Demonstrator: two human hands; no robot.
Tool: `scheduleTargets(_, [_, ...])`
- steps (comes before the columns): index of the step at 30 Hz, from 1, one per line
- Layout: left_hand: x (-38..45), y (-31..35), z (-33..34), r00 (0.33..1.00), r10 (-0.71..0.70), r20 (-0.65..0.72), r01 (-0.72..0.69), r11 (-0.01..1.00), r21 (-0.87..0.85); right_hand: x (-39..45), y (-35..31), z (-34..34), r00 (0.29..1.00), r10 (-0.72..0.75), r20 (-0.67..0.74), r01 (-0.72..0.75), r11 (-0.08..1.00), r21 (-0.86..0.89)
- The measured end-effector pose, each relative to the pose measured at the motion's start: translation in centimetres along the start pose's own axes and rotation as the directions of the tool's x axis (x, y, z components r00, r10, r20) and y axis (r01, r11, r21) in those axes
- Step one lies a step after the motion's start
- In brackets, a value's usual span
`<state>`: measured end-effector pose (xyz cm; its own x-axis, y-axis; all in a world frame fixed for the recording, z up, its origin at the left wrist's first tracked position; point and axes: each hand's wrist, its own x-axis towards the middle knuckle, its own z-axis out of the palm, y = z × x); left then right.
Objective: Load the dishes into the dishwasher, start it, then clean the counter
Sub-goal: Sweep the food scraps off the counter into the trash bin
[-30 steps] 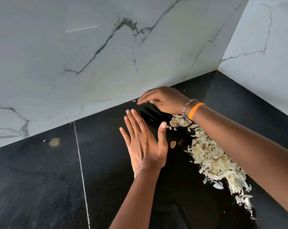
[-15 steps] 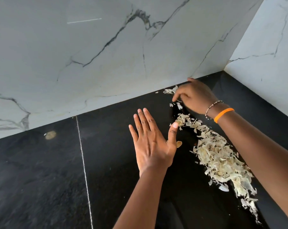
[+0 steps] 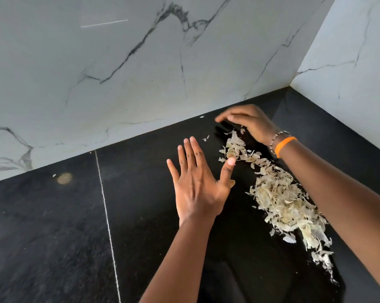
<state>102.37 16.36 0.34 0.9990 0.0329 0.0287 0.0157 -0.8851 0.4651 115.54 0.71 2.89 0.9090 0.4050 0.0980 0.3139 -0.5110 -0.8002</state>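
Counter [image 3: 53,237] cleanup: open, empty left hand [image 3: 197,189] and right hand [image 3: 250,123] corral peels [image 3: 280,197]; strays at twelve o'clock risk scattering.

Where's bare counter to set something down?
Free: black stone counter left of the thin white seam, bar a tan spot, and between seam and left hand. Crowded: pale garlic-skin pile under the right hand and forearm.

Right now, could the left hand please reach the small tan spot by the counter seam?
Probably yes: the left hand is open and bare black counter lies between it and the tan spot.
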Motion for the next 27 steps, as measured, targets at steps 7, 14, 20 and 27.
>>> scheduleTargets(7, [-0.1, 0.0, 0.0, 1.000, 0.003, 0.014, -0.003, 1.000, 0.014, -0.1, -0.1, 1.9, 0.957, 0.034, 0.288, -0.033, 0.999, -0.005])
scheduleTargets(14, [-0.2, -0.1, -0.1, 0.999, 0.038, 0.035, -0.039, 0.999, 0.030, -1.7, 2.4, -2.7, 0.992, 0.125, 0.008, -0.125, 0.992, 0.030])
scheduleTargets(20, [-0.3, -0.1, -0.2, 0.999, 0.048, -0.011, -0.048, 0.997, -0.057, -2.7, 1.2, 0.7, 0.943, 0.066, 0.325, 0.045, 0.945, -0.325])
scheduleTargets(27, [-0.2, -0.2, -0.1, 1.000, 0.006, -0.001, -0.006, 0.995, -0.100, -1.4, -0.8, 2.0, 0.937, 0.057, 0.345, 0.035, 0.967, -0.253])
